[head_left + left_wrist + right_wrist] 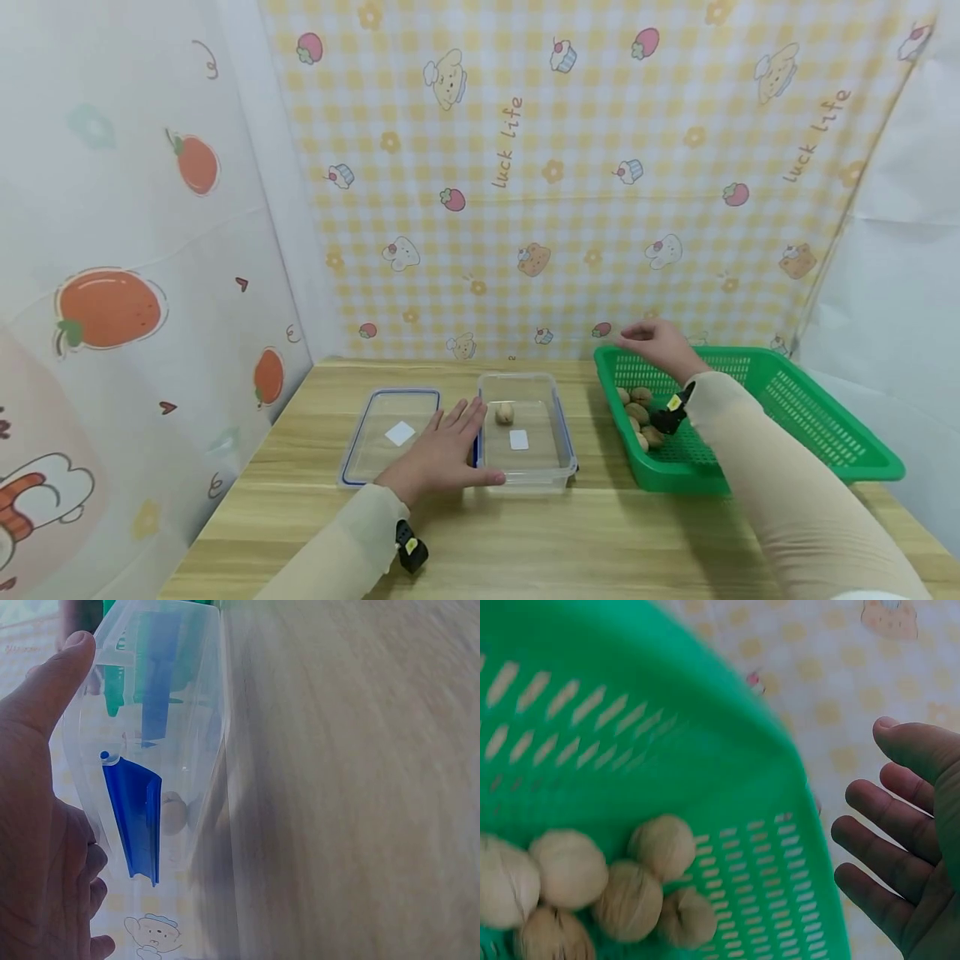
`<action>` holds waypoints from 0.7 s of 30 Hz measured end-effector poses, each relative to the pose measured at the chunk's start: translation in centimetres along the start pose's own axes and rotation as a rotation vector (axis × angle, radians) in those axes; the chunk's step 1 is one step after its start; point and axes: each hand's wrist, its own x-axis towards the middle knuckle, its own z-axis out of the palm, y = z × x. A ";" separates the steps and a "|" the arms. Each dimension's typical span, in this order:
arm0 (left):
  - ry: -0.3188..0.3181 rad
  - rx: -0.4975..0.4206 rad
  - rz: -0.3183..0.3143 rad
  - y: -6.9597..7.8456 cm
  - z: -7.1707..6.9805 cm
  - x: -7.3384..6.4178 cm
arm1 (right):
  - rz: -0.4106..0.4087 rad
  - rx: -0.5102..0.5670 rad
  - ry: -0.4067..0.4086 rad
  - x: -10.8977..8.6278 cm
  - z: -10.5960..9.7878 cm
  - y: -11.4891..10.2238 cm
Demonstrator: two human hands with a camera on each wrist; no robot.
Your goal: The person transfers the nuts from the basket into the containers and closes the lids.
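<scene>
My left hand (446, 454) lies with spread fingers along the left side of a clear plastic box (540, 458), its thumb at the front rim. Inside that box sit one walnut (505, 413) and a small white label. A blue clip (135, 817) hangs on the box's side in the left wrist view. Over the left part of a green basket (825, 417) hovers my right hand (660, 346); the right wrist view shows its fingers loosely bent and holding nothing. Several walnuts (628, 900) lie in the basket below it.
A clear lid (367, 446) with a blue seal lies on the wooden table (525, 542), left of the box. Patterned cloth (570, 225) hangs behind the table, and another printed sheet (187, 275) hangs on the left.
</scene>
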 end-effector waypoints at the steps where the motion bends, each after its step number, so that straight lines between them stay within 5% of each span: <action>1: 0.000 0.003 0.001 0.0 0.0 0.0 | -0.003 -0.004 -0.005 -0.1 -0.1 0.3; 21: -0.004 -0.022 -0.005 -0.1 -0.1 0.1 | 0.123 0.020 -0.161 -0.4 0.0 6.8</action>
